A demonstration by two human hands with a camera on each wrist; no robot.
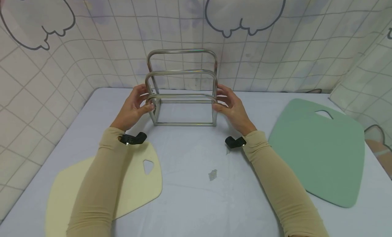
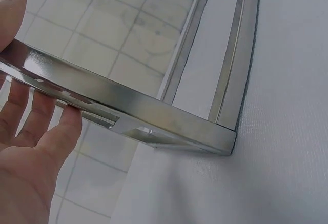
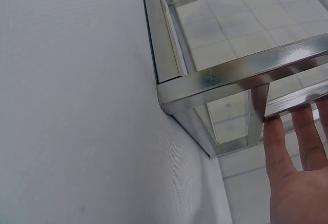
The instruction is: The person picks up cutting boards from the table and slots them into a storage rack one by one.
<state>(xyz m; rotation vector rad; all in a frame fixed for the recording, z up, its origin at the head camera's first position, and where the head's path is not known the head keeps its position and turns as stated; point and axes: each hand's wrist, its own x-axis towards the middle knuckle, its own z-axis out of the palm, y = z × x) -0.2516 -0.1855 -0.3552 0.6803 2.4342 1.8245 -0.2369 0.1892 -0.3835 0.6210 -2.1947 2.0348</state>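
Note:
A silver metal rack (image 1: pixel 183 95) with three upright loops stands on the white-covered table near the back wall. My left hand (image 1: pixel 131 106) holds its left side, thumb on the front loop and fingers behind. On the opposite side my right hand (image 1: pixel 232 107) grips the rack in the same way. In the left wrist view, fingertips press the underside of the rack's flat side bar (image 2: pixel 128 103), with the thumb over it. The right wrist view shows fingers (image 3: pixel 279 147) against the frame's side; that thumb is out of sight. The rack's lower corners sit at the cloth.
A pale yellow cutting board (image 1: pixel 137 182) lies at the left, partly under my left forearm. At the right lies a green cutting board (image 1: pixel 318 152) with a handle hole. A small grey patch (image 1: pixel 212 175) marks the tablecloth. A tile-patterned curtain (image 1: pixel 260 60) hangs behind the table.

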